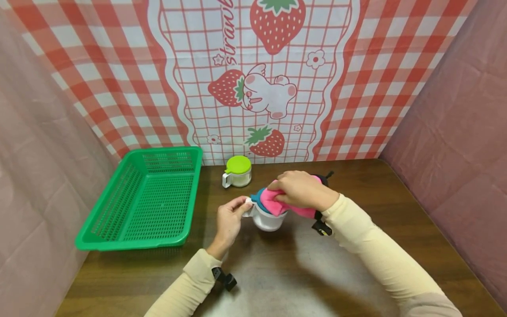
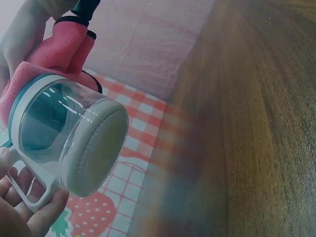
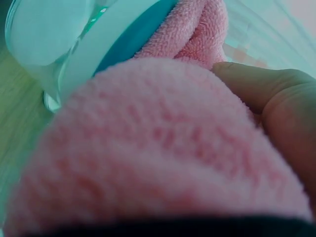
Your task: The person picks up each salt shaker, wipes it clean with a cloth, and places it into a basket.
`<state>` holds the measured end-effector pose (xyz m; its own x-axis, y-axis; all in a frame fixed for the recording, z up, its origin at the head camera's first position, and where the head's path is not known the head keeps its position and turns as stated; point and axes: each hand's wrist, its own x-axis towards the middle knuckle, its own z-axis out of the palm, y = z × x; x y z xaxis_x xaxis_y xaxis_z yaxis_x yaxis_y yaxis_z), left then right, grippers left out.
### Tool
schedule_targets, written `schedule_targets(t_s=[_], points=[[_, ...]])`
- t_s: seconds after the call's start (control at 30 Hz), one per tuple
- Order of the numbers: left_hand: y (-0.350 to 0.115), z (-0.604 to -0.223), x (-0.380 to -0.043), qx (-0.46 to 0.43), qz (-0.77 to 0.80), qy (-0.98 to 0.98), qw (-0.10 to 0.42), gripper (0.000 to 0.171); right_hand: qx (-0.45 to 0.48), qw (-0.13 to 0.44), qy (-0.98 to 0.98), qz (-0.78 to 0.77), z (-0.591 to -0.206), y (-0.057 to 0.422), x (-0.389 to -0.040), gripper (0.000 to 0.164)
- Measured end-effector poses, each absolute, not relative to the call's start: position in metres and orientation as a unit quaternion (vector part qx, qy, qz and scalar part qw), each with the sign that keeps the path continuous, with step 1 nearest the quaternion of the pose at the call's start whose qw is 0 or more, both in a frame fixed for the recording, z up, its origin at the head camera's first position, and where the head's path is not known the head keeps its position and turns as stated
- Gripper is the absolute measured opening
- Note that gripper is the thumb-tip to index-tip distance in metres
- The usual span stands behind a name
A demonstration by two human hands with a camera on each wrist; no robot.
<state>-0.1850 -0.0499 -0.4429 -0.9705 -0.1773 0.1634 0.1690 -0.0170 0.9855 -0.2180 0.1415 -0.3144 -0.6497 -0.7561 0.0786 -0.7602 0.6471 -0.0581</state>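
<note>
My left hand (image 1: 229, 222) grips the white handle (image 2: 37, 180) of a clear seasoning jar (image 1: 268, 222) with a blue lid (image 1: 257, 199). In the left wrist view the jar is tilted, its pale round base facing the camera. A pink cloth (image 1: 273, 203) with a dark edge is bunched in my right hand (image 1: 299, 189), which presses it against the lid. Up close in the right wrist view, the fluffy cloth (image 3: 158, 133) fills most of the picture, with the thumb (image 3: 261, 84) along its side. The cloth covers much of the lid.
A second jar (image 1: 239, 171) with a lime-green lid stands at the back of the wooden table (image 1: 253, 281). To the left is a green plastic basket (image 1: 158, 207). Behind the table hangs a checked strawberry cloth (image 1: 273, 88); pink curtains (image 1: 439, 119) flank both sides.
</note>
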Motion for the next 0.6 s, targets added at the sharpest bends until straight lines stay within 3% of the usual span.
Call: schedule_targets(t_s=[0.27, 0.6], points=[[-0.045, -0.441, -0.183, -0.004, -0.729, -0.674, 0.119, 0.019, 0.423, 0.033, -0.905, 0.031, -0.307, 0.137, -0.219, 0.005], [-0.041, -0.439, -0.181, -0.015, -0.726, -0.678, 0.110, 0.020, 0.420, 0.036, -0.907, 0.019, -0.305, 0.129, -0.218, 0.013]])
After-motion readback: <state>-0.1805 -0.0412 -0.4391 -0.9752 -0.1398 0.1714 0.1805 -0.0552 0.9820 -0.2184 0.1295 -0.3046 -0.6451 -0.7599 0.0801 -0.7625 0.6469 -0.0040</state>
